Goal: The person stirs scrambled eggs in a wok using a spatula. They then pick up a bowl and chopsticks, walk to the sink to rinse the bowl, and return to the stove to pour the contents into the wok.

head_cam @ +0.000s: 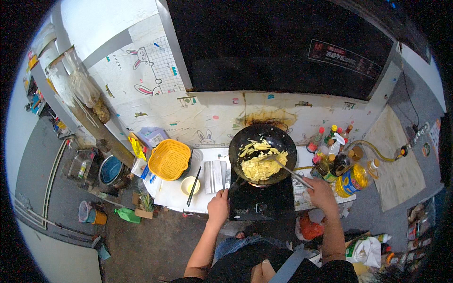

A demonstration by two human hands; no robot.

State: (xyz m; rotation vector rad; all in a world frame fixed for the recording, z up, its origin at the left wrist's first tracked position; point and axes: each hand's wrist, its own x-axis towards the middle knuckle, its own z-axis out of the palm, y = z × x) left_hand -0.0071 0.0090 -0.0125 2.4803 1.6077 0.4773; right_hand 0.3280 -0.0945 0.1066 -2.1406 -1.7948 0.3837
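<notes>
A dark wok (262,131) sits over a black gas stove (247,208), tilted a little. Pale yellow cut food pieces (260,169) lie in it, heaped at the near side with longer strips farther back. My right hand (321,192) grips the handle of a metal spatula (291,172), whose blade rests among the pieces. My left hand (218,207) is closed at the end of the wok's dark handle (236,184). Left of that hand, black chopsticks (194,185) lie across a small bowl (186,184) with yellow residue inside.
A yellow plastic colander (170,160) stands on the left of the white counter (170,194), near a folded striped cloth or paper (213,177). Oil (350,180) and sauce bottles crowd the right side, beside a yellowish hose (371,146). A dark range hood (269,53) overhangs the back.
</notes>
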